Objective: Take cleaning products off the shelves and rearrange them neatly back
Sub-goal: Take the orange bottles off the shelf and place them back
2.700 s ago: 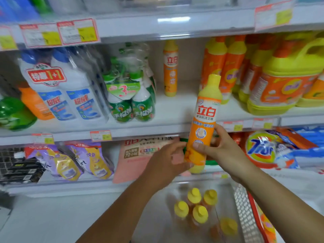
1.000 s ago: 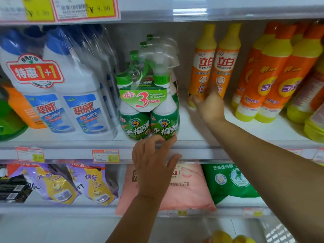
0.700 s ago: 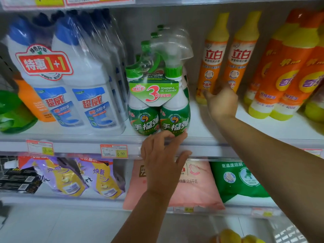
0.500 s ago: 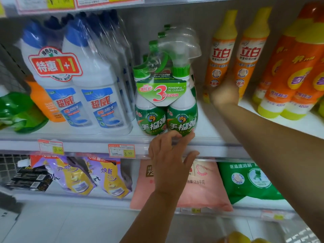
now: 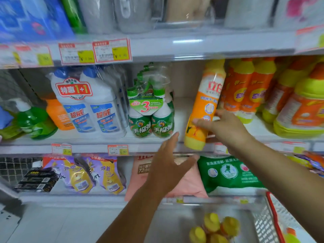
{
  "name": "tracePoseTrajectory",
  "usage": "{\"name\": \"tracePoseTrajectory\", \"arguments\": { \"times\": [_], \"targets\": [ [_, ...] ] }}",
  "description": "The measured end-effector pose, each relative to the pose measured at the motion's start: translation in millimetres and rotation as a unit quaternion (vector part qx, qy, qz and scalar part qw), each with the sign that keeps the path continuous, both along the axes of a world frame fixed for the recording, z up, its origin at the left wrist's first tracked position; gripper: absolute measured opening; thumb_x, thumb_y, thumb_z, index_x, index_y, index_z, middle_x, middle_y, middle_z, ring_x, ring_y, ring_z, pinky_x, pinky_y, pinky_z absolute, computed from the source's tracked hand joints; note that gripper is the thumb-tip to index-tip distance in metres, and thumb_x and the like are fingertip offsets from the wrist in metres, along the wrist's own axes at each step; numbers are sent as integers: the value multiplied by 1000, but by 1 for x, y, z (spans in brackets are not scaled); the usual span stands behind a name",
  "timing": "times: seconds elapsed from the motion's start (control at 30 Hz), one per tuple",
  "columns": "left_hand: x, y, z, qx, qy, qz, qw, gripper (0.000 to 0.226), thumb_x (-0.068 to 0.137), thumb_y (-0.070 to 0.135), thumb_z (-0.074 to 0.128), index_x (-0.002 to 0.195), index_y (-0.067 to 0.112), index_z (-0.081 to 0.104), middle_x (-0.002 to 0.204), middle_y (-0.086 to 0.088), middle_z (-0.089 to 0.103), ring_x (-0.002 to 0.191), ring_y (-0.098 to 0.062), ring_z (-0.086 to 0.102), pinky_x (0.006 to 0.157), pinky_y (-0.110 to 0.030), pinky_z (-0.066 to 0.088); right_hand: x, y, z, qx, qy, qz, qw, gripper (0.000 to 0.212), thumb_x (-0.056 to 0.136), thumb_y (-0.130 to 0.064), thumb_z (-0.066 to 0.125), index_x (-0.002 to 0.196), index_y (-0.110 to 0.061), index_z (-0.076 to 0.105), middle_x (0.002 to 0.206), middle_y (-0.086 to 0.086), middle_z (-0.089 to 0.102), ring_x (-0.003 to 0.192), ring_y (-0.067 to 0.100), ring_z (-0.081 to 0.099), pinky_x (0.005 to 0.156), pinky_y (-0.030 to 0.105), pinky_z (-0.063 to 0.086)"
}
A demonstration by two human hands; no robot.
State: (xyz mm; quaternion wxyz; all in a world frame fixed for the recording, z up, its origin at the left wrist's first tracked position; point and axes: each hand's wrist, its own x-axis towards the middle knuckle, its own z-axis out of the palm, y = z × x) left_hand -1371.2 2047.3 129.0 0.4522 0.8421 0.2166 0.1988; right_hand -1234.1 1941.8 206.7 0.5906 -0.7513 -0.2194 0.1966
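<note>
My right hand (image 5: 224,128) grips an orange dish-soap bottle (image 5: 204,106) with a yellow cap and base. The bottle is tilted and its base hangs at the front edge of the middle shelf (image 5: 98,148). My left hand (image 5: 169,165) is held with its fingers spread just below and left of the bottle's base, touching nothing. A twin pack of green spray cleaners (image 5: 150,109) stands on the shelf to the left of the bottle. More orange bottles (image 5: 247,88) stand in a row to its right.
White toilet-cleaner bottles (image 5: 87,102) stand on the left of the middle shelf. Pink (image 5: 184,183) and green (image 5: 231,174) refill bags lie on the lower shelf. A cart basket (image 5: 263,223) below holds several yellow-capped bottles (image 5: 213,228). Large orange jugs (image 5: 301,109) fill the far right.
My right hand took hold of an orange bottle at the back of the shelf and drew it forward to the shelf's front edge. My left hand left the shelf lip and moved right.
</note>
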Motion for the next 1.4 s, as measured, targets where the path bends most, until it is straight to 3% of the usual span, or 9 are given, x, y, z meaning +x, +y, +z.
{"name": "tracePoseTrajectory", "arguments": {
  "times": [0.13, 0.3, 0.43, 0.67, 0.73, 0.93, 1.17, 1.27, 1.4],
  "targets": [
    [-24, -46, 16, -246, 8, -116, 962, 41, 63, 41, 80, 102, 43, 67, 94, 11, 74, 88, -10, 68, 82, -34, 56, -53, -60, 3, 12, 61, 38, 997, 43, 76, -23, 82, 115, -15, 65, 94, 5, 78, 81, 21, 76, 79, 42, 62],
    [-63, -85, 15, -162, 40, -118, 979, 49, 77, 17, 83, 118, 33, 61, 106, 14, 72, 94, -1, 67, 76, -12, 50, -77, -116, 1, 18, 36, 45, 998, 50, 68, -47, 78, 113, -31, 65, 98, -7, 76, 85, 6, 72, 78, 28, 56],
    [-71, -109, 8, -101, 66, -106, 987, 56, 75, 21, 84, 113, 44, 51, 103, 16, 67, 87, 5, 62, 66, -8, 47, -76, -139, -7, 118, 86, -30, 989, 43, 77, -34, 77, 116, -31, 59, 99, -3, 74, 81, 11, 73, 66, 33, 61],
    [-59, -118, -1, -335, 119, -149, 923, 62, 64, 28, 78, 123, 35, 57, 105, 3, 72, 92, -16, 70, 93, -45, 56, -60, -159, -30, 190, 175, 15, 966, 64, 73, -12, 75, 132, -13, 52, 108, 11, 73, 96, 28, 72, 73, 42, 60],
    [-56, -116, -1, -322, 133, -187, 919, 57, 64, 34, 74, 120, 33, 64, 108, 3, 73, 98, -17, 69, 95, -44, 54, -55, -161, -33, 215, 211, 21, 953, 64, 76, -4, 73, 135, -12, 47, 109, 15, 69, 95, 29, 69, 78, 46, 60],
    [-48, -131, -1, -177, 92, -171, 965, 64, 69, 25, 88, 116, 44, 47, 100, 19, 69, 86, -2, 69, 77, -26, 57, -48, -164, -35, 71, 96, -22, 993, 74, 60, -45, 81, 126, -33, 48, 106, 1, 71, 92, 18, 73, 77, 47, 62],
    [-48, -110, 1, -348, 174, -277, 878, 72, 71, 26, 75, 137, 34, 48, 123, -3, 68, 113, -28, 65, 100, -51, 50, -36, -159, -44, 195, 187, -8, 963, 63, 83, -7, 68, 141, -15, 44, 97, 9, 71, 91, 30, 71, 71, 46, 60],
    [-47, -107, -3, -318, 143, -251, 903, 75, 70, 26, 79, 138, 39, 47, 121, 3, 69, 108, -20, 68, 97, -48, 54, -36, -154, -43, 235, 243, 35, 940, 58, 81, -10, 63, 136, -10, 47, 112, 17, 64, 109, 40, 63, 87, 54, 56],
    [-48, -112, -4, -217, 79, -174, 957, 86, 60, 37, 87, 129, 59, 42, 121, 9, 56, 104, -14, 65, 79, -32, 60, -46, -147, -42, 84, 155, 47, 983, 61, 73, -35, 74, 128, -32, 48, 110, -2, 72, 95, 16, 73, 73, 36, 61]
  ]
}}
